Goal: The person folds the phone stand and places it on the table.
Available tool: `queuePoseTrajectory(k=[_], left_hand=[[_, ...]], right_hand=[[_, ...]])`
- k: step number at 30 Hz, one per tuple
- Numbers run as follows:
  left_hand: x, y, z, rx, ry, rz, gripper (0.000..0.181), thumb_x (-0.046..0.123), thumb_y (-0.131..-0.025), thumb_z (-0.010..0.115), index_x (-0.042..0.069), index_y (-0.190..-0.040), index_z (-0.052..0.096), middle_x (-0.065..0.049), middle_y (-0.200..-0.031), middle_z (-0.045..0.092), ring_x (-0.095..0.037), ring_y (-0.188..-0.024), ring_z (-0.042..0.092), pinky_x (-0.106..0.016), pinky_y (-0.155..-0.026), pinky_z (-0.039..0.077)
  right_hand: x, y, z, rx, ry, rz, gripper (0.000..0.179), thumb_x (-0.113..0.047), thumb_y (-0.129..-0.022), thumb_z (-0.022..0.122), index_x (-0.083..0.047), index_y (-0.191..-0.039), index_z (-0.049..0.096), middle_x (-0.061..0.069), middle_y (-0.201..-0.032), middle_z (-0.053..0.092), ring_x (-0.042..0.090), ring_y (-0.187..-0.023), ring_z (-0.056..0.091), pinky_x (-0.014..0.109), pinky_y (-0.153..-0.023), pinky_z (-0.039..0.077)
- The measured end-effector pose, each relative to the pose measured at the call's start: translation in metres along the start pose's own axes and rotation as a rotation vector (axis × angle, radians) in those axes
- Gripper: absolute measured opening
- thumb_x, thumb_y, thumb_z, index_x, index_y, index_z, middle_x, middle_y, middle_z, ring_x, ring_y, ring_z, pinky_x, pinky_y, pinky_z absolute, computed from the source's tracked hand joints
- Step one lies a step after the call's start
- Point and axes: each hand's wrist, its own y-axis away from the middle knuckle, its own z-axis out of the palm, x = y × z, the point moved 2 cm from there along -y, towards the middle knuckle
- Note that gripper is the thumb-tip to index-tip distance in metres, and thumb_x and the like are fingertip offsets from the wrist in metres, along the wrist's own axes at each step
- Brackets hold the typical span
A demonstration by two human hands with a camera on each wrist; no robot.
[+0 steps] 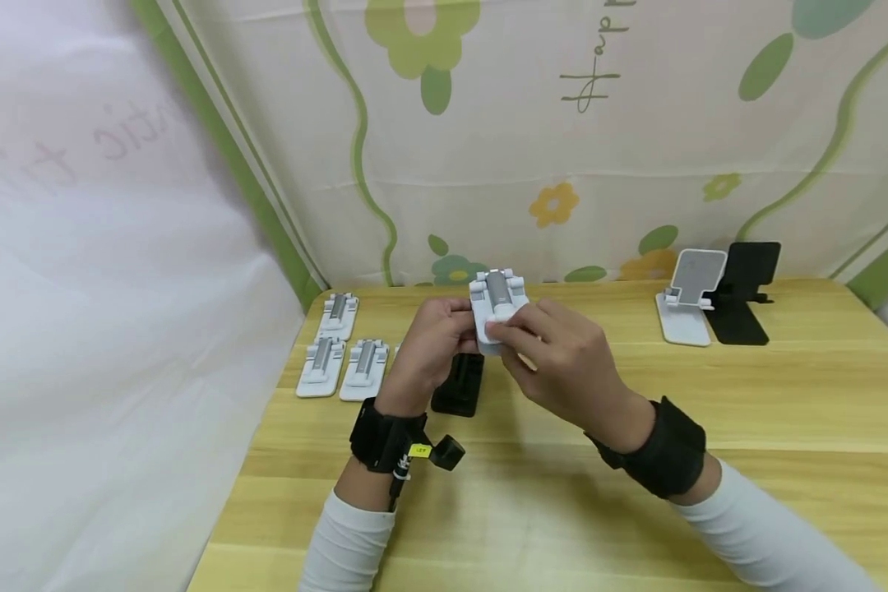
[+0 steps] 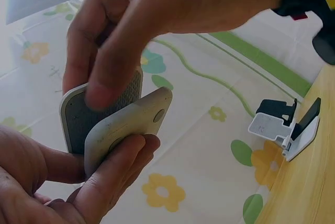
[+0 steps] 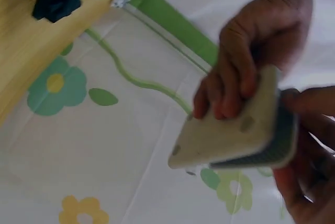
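Observation:
A white folding phone stand (image 1: 499, 306) with a grey hinge arm is held up above the table between both hands. My left hand (image 1: 435, 337) grips its left side; in the left wrist view, the fingers lie along the white plate with round feet (image 2: 128, 127). From the right, my right hand (image 1: 562, 349) pinches the near end of the stand, with its thumb over the grey-padded plate (image 2: 76, 114). A wedge-shaped gap shows between the two plates. In the right wrist view, the left hand (image 3: 256, 51) spreads its fingers on the footed plate, while the right hand (image 3: 309, 145) holds the other side.
Several folded white phone stands (image 1: 321, 367) lie at the table's left, with a black folded one (image 1: 460, 386) below the hands. At the back right stand an unfolded white phone stand (image 1: 699, 279) and an unfolded black one (image 1: 747, 279). A flowered curtain (image 1: 488, 164) hangs behind the table (image 1: 562, 526).

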Motion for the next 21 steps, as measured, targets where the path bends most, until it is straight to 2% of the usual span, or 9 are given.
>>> queuePoseTrajectory(k=[3, 6, 9, 11, 13, 15, 17, 21], left_hand=[[0.0, 0.0, 0.001, 0.005, -0.004, 0.003, 0.03, 0.006, -0.104, 0.054, -0.01, -0.126, 0.066, -0.025, -0.108, 0.074, -0.008, -0.075, 0.07, -0.019, -0.063, 0.056], [-0.001, 0.0, 0.003, -0.008, 0.003, 0.011, 0.03, 0.005, -0.104, 0.054, -0.011, -0.126, 0.065, -0.027, -0.112, 0.073, -0.01, -0.077, 0.071, -0.019, -0.063, 0.057], [-0.003, 0.001, 0.006, -0.019, -0.002, 0.011, 0.03, 0.005, -0.104, 0.053, -0.011, -0.127, 0.065, -0.027, -0.113, 0.073, -0.011, -0.077, 0.071, -0.019, -0.063, 0.057], [-0.004, 0.002, 0.009, -0.028, -0.005, 0.006, 0.031, 0.006, -0.104, 0.053, -0.01, -0.129, 0.064, -0.026, -0.114, 0.073, -0.012, -0.078, 0.071, -0.02, -0.064, 0.057], [-0.005, 0.002, 0.011, -0.037, -0.01, -0.001, 0.032, 0.006, -0.104, 0.054, -0.009, -0.13, 0.063, -0.025, -0.116, 0.073, -0.012, -0.079, 0.072, -0.02, -0.065, 0.058], [-0.006, 0.002, 0.013, -0.046, -0.01, -0.002, 0.032, 0.007, -0.104, 0.054, -0.009, -0.132, 0.063, -0.024, -0.117, 0.073, -0.012, -0.08, 0.073, -0.021, -0.066, 0.059], [-0.006, 0.002, 0.014, -0.047, -0.012, 0.001, 0.032, 0.007, -0.104, 0.055, -0.008, -0.132, 0.063, -0.024, -0.118, 0.073, -0.011, -0.081, 0.073, -0.021, -0.067, 0.059], [-0.005, 0.002, 0.014, -0.044, -0.016, 0.007, 0.033, 0.008, -0.105, 0.056, -0.008, -0.132, 0.063, -0.025, -0.117, 0.073, -0.011, -0.08, 0.073, -0.021, -0.066, 0.059]], right_hand=[[0.01, -0.002, -0.007, -0.059, -0.221, 0.216, 0.03, -0.008, -0.084, 0.083, -0.001, -0.112, 0.074, 0.01, -0.099, 0.071, 0.022, -0.084, 0.064, 0.035, -0.066, 0.055], [0.025, -0.001, -0.012, -0.151, -0.399, 0.542, 0.038, -0.023, -0.098, 0.072, 0.0, -0.127, 0.063, 0.013, -0.115, 0.067, 0.025, -0.099, 0.064, 0.039, -0.081, 0.054], [0.042, 0.004, -0.012, -0.33, -0.59, 0.847, 0.055, -0.038, -0.106, 0.057, 0.0, -0.145, 0.047, 0.016, -0.128, 0.059, 0.027, -0.11, 0.06, 0.039, -0.091, 0.052], [0.052, 0.01, -0.01, -0.442, -0.773, 0.985, 0.061, -0.04, -0.108, 0.051, 0.003, -0.15, 0.04, 0.02, -0.133, 0.056, 0.027, -0.113, 0.06, 0.036, -0.094, 0.053], [0.057, 0.014, -0.008, -0.516, -0.944, 1.068, 0.06, -0.037, -0.11, 0.047, 0.007, -0.15, 0.038, 0.023, -0.136, 0.054, 0.023, -0.113, 0.062, 0.031, -0.094, 0.054], [0.06, 0.018, -0.007, -0.549, -1.068, 1.115, 0.058, -0.033, -0.11, 0.046, 0.009, -0.149, 0.038, 0.023, -0.137, 0.054, 0.018, -0.111, 0.064, 0.028, -0.093, 0.055], [0.062, 0.019, -0.006, -0.554, -1.123, 1.137, 0.056, -0.032, -0.11, 0.047, 0.01, -0.146, 0.04, 0.021, -0.136, 0.055, 0.014, -0.11, 0.064, 0.027, -0.092, 0.055], [0.064, 0.018, -0.005, -0.542, -1.159, 1.142, 0.054, -0.029, -0.11, 0.049, 0.011, -0.144, 0.042, 0.016, -0.132, 0.056, 0.014, -0.109, 0.064, 0.029, -0.093, 0.056]])
